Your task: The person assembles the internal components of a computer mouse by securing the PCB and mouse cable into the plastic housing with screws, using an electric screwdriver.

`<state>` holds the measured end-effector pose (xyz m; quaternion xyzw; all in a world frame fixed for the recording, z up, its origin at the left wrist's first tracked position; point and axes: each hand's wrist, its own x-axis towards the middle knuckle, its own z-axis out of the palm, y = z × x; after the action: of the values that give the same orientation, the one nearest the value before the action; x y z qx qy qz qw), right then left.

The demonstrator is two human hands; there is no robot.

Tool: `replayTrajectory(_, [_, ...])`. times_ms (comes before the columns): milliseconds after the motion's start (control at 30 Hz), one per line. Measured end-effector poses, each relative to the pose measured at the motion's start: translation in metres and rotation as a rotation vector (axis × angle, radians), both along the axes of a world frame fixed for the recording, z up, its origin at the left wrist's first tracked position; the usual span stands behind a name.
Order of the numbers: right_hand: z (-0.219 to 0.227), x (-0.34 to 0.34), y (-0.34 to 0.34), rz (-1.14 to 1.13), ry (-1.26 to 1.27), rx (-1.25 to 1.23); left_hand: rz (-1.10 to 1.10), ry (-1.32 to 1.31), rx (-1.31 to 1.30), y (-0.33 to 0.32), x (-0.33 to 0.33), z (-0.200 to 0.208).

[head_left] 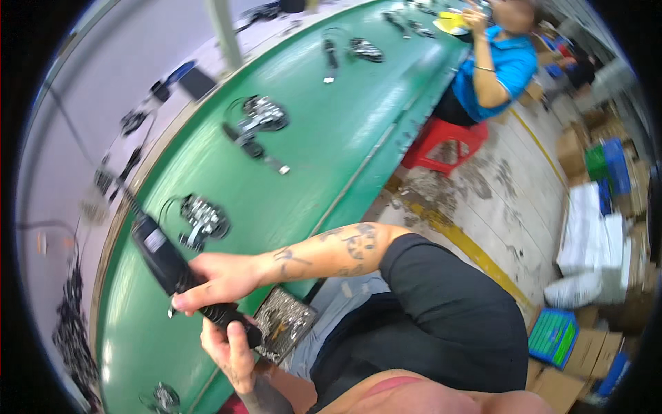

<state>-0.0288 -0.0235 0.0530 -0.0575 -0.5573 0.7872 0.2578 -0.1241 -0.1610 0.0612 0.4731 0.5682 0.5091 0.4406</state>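
Note:
My right hand [224, 278] is wrapped round a black corded handheld tool [162, 252] that looks like an electric screwdriver. The tool lies slantwise over the green table, its cord leaving at the upper left. Below, my left hand [231, 352] is closed round the black lower end [238, 324]; whether that is the tool itself or a separate part I cannot tell. A small silver tip [171, 312] shows beside my right thumb. Next to my left hand sits a metal tray [305, 319] of small silver pieces, with some brass-coloured ones. A silver-and-black cable bundle [205, 217] lies beyond my right hand.
Several similar bundles, such as this one [265, 114], are spaced along the green table [303, 131]. Black cables [72, 331] hang at the left ledge. A person in a blue shirt [507, 65] sits on a red stool [448, 141] at the far right; cartons [586, 355] are stacked behind.

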Motion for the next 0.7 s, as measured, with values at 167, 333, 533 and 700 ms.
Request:
replayTrajectory(167, [-0.002, 0.002, 0.002, -0.201, 0.166, -0.326, -0.132, 0.210, 0.019, 0.009, -0.008, 0.003])
replayTrajectory(333, [-0.008, 0.000, 0.016, -0.127, 0.294, -0.562, -0.056, 0.232, 0.085, 0.009, -0.006, -0.004])
replayTrajectory(533, [-0.009, -0.001, 0.017, -0.098, 0.372, -0.654, -0.108, 0.264, 0.102, 0.006, -0.006, -0.001])
replayTrajectory(700, [-0.011, -0.003, 0.016, -0.076, 0.384, -0.634, -0.103, 0.312, 0.117, 0.001, -0.013, 0.000])
